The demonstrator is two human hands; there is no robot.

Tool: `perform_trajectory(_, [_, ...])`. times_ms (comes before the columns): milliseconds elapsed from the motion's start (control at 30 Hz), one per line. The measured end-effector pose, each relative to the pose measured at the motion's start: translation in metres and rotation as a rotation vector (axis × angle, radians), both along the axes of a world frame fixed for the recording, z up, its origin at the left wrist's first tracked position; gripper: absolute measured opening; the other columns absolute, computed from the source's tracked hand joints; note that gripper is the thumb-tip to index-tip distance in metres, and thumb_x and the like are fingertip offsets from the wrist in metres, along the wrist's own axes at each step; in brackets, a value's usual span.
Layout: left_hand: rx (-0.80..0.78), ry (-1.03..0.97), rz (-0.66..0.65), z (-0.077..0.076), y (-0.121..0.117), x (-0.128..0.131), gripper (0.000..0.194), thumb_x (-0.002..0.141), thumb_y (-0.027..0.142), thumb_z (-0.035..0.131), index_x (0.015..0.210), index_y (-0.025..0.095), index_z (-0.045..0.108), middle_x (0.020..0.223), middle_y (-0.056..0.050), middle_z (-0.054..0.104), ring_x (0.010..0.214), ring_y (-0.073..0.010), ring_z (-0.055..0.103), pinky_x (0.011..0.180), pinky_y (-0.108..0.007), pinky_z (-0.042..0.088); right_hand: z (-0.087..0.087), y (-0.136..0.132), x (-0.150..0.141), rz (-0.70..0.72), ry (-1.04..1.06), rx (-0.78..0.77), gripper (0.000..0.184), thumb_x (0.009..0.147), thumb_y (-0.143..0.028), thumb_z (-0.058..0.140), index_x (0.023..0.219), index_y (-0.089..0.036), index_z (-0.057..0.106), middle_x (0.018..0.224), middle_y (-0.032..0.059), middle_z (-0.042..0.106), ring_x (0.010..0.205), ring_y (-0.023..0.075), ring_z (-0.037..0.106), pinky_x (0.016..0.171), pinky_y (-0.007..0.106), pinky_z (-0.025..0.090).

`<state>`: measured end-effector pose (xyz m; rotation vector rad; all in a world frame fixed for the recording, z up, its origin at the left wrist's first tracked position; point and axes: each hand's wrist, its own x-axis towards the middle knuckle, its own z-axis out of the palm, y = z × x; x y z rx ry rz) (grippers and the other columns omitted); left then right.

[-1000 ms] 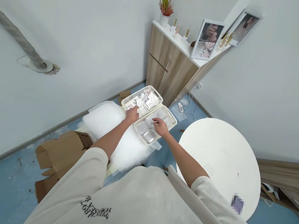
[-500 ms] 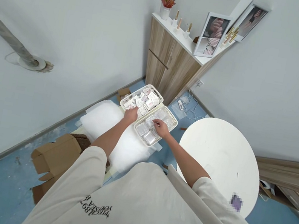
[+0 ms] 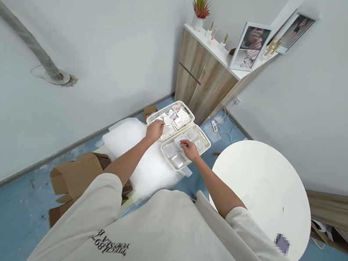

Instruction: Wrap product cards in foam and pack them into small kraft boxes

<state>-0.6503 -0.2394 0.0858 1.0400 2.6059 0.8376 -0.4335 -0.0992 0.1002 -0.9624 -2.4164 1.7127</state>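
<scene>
A white basket [image 3: 151,119] with perforated walls holds a jumble of small printed cards or packets [image 3: 180,120]. Over its near edge, my left hand [image 3: 155,130] has its fingers curled together at the packets; whatever they grip is hidden. Joined side by side with it is a second white basket [image 3: 207,143], where clear plastic cases [image 3: 178,160] lie. My right hand [image 3: 190,149] reaches in over these cases, thumb and fingers drawn together. What lies between those fingertips is too small to make out.
Both baskets rest by a white padded surface [image 3: 132,141]. Torn cardboard [image 3: 76,175] lies left on the blue floor. A round white table [image 3: 261,185] stands right. Behind are a wooden cabinet [image 3: 200,70] with bottles and a framed picture [image 3: 251,47], and a power strip with cables [image 3: 214,126].
The view has shifted slightly, so the room sits further right. My left hand has turned a little, its fingers now curled further over the packets. The right hand stays over the clear cases.
</scene>
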Motion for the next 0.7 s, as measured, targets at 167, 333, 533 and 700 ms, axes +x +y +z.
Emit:
perform_trajectory(167, [0.318,-0.038,-0.117,0.022,0.014,0.030,0.018,0.097,0.024,0.052,0.098,0.022,0.070,0.101,-0.006,0.068,0.094,-0.0211,0.064,0.087,-0.032,0.050,0.011,0.004,0.003,-0.220,0.092,-0.288,0.033,0.096,-0.046,0.053,0.106,-0.020,0.071,0.110,0.0078,0.074,0.092,0.0189,0.071,0.083,0.031,0.054])
perform_trajectory(333, [0.466,-0.117,-0.307,0.030,0.042,0.092,0.020,0.099,0.024,0.051,0.103,0.023,0.071,0.106,-0.006,0.069,0.102,-0.0198,0.064,0.092,-0.032,0.051,0.016,0.021,0.032,-0.520,0.214,-0.524,0.038,0.095,-0.055,0.055,0.107,-0.021,0.066,0.099,0.0082,0.076,0.087,0.0185,0.072,0.074,0.029,0.055])
perform_trajectory(533, [0.498,-0.231,-0.538,0.019,0.083,0.173,0.022,0.091,0.013,0.056,0.103,0.022,0.072,0.110,-0.006,0.069,0.108,-0.0193,0.065,0.100,-0.034,0.051,0.014,0.047,0.113,-0.821,0.267,-0.465,0.038,0.073,-0.030,0.080,0.106,-0.021,0.064,0.079,0.0000,0.071,0.075,0.0153,0.068,0.072,0.028,0.055])
perform_trajectory(700, [0.461,-0.433,-0.571,0.005,0.117,0.249,0.020,0.089,0.014,0.060,0.105,0.022,0.071,0.109,-0.005,0.069,0.095,-0.0173,0.069,0.093,-0.033,0.057,0.011,0.058,0.201,-0.924,0.296,-0.399,0.046,0.063,-0.025,0.080,0.107,-0.020,0.065,0.073,-0.0035,0.067,0.070,0.0132,0.063,0.072,0.029,0.053])
